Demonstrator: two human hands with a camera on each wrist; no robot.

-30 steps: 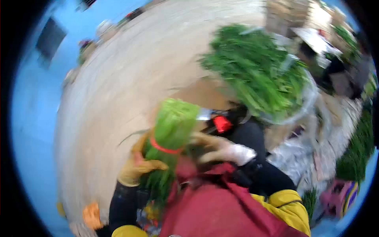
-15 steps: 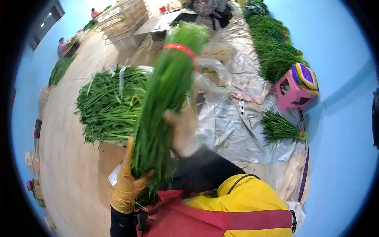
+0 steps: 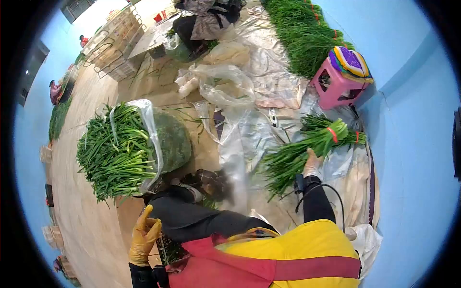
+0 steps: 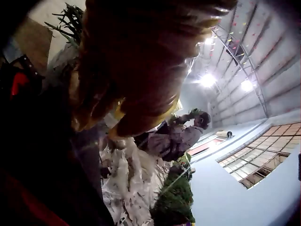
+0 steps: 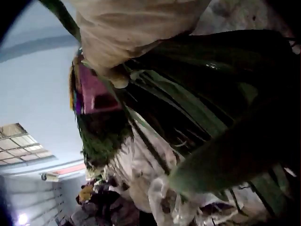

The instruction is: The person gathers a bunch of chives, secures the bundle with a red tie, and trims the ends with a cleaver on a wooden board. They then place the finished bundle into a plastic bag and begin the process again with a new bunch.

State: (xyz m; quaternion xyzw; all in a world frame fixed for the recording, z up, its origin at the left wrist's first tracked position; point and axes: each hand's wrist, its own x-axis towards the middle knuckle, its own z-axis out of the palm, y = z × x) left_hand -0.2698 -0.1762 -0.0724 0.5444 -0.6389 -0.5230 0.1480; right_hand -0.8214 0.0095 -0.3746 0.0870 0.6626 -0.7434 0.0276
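My right hand, in a pale glove, grips a bunch of long-leaved greens tied with a red band near its cut ends. That bunch overlaps a second banded bunch on the plastic sheet at the right. In the right wrist view, dark leaves fan out beside the gloved thumb. My left hand, in a yellow glove, is empty at the lower left, index finger pointing up and the others loosely bent. A large bag of loose greens stands ahead of it.
Beyond the bunches is a pink stool with a striped cushion, against the blue wall. Rows of banded greens line that wall. Clear plastic bags lie on the sheet. Someone sits at the back, near stacked crates.
The banded bunch was upright before me between both hands. My right hand has carried it to the right, beside the other bunch, and my left hand has let go. The head view has turned right.
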